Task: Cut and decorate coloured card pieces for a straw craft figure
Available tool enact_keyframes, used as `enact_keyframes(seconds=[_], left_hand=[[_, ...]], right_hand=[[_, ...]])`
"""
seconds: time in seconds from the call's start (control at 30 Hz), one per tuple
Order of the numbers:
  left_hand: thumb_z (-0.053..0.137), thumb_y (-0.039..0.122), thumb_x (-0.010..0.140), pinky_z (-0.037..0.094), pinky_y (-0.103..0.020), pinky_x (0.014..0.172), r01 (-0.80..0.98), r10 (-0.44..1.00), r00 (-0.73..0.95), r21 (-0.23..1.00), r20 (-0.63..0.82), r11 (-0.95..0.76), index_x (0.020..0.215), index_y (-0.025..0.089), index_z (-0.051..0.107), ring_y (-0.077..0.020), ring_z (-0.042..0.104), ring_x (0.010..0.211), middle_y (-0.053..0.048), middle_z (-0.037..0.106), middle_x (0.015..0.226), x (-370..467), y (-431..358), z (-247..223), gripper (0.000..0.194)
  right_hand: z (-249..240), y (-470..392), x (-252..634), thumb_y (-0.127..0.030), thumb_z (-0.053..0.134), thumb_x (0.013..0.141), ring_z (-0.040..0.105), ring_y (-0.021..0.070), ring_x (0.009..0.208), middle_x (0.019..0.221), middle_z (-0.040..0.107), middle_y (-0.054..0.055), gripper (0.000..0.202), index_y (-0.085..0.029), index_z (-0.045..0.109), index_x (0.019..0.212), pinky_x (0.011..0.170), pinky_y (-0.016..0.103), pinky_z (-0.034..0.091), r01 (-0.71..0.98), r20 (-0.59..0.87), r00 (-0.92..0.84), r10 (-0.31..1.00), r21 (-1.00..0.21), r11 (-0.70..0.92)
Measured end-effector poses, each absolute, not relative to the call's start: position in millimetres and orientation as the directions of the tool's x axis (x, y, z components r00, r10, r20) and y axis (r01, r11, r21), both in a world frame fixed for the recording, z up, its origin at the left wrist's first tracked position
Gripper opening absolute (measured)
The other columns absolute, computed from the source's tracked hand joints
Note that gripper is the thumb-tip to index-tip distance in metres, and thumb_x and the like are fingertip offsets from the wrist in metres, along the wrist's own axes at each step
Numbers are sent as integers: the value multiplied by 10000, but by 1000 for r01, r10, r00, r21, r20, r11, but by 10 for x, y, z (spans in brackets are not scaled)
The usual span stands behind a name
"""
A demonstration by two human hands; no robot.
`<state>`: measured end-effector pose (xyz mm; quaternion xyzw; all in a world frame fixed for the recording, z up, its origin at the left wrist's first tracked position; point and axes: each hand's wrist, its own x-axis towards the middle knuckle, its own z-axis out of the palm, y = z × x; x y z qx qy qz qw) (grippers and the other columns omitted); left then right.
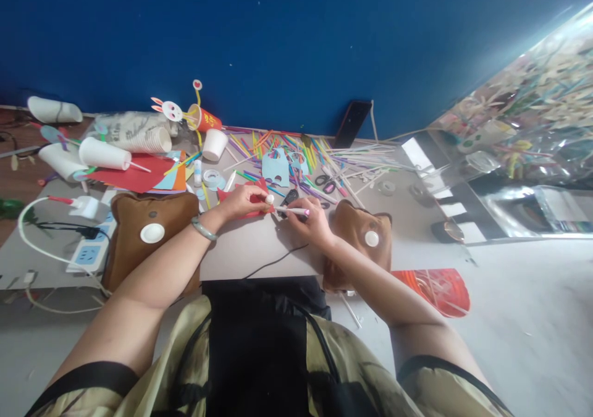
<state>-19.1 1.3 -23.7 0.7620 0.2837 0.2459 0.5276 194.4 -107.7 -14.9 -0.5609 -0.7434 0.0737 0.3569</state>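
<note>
My left hand (248,201) pinches a small white round piece (269,199) between thumb and fingertips, over red paper (252,210) on the table. In my right hand (311,219) is a white pen with a pink end (299,211). Its tip points left and is close to the white piece; whether they touch is too small to tell. Just behind my right hand lies a small black object (290,197). Light blue cut paper (276,168) rests behind both hands.
Brown cushions (152,213) (356,235) flank my forearms. Many coloured sticks (252,148), scissors (328,185) and tape rolls (213,179) cover the back. Paper cups (215,145) and a power strip (90,250) are left; a black phone (353,123) leans on the blue wall.
</note>
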Motion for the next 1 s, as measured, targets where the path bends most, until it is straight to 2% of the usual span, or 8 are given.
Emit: enact_keyframes(seconds=[0.2, 0.3, 0.4, 0.53, 0.7, 0.87, 1.0], left_hand=[[742, 480, 758, 537, -287, 700, 140, 680, 732, 967, 44, -213, 899, 144, 735, -200, 674, 796, -78, 729, 867, -187, -23, -215, 364], [690, 499, 805, 524, -293, 709, 125, 661, 750, 972, 38, -198, 908, 136, 714, -191, 661, 780, -77, 715, 863, -171, -35, -220, 378], [635, 503, 848, 497, -283, 724, 158, 650, 757, 948, 62, -275, 910, 144, 677, -177, 641, 780, -60, 693, 860, -168, -13, -240, 367], [584, 547, 871, 446, -253, 666, 246, 611, 789, 878, 65, -411, 918, 176, 620, -159, 596, 736, -19, 647, 827, -240, 61, -214, 375], [550, 550, 890, 431, -243, 640, 321, 572, 820, 844, -20, -430, 910, 190, 608, -162, 597, 713, -13, 651, 800, -378, 130, -101, 366], [569, 495, 881, 478, -258, 715, 291, 596, 803, 869, 7, -401, 901, 200, 600, -179, 640, 778, -21, 686, 852, -383, 122, -112, 298], [551, 471, 899, 487, -252, 727, 237, 546, 838, 900, 1, -366, 902, 197, 562, -161, 644, 773, -19, 680, 864, -366, 111, -141, 274]], right_hand=[[-161, -1070, 1960, -300, 566, 924, 638, 196, 733, 811, 734, 23, 98, -229, 619, 883, 861, 394, 435, 797, 473, -133, 871, -471, 377], [-172, -1067, 1977, -299, 538, 951, 666, 204, 756, 875, 755, 41, 129, -221, 640, 963, 864, 399, 424, 800, 490, -164, 856, -442, 406], [-193, -1064, 1988, -266, 482, 986, 678, 212, 779, 913, 767, 53, 193, -216, 630, 1098, 864, 404, 422, 788, 507, -193, 840, -430, 440], [-233, -1065, 1992, -191, 451, 982, 675, 220, 818, 923, 771, 42, 253, -230, 586, 1193, 886, 414, 422, 770, 515, -215, 830, -434, 468], [-278, -1099, 1974, -121, 467, 925, 647, 235, 883, 950, 751, 46, 369, -233, 526, 1272, 904, 417, 414, 751, 494, -308, 813, -398, 527], [-305, -1155, 1900, -115, 506, 887, 609, 250, 984, 1002, 704, 82, 355, -218, 559, 1222, 923, 420, 397, 768, 428, -422, 799, -300, 566], [-325, -1181, 1857, -107, 524, 869, 596, 253, 993, 989, 689, 92, 320, -205, 567, 1171, 936, 429, 399, 782, 428, -429, 796, -266, 564]])
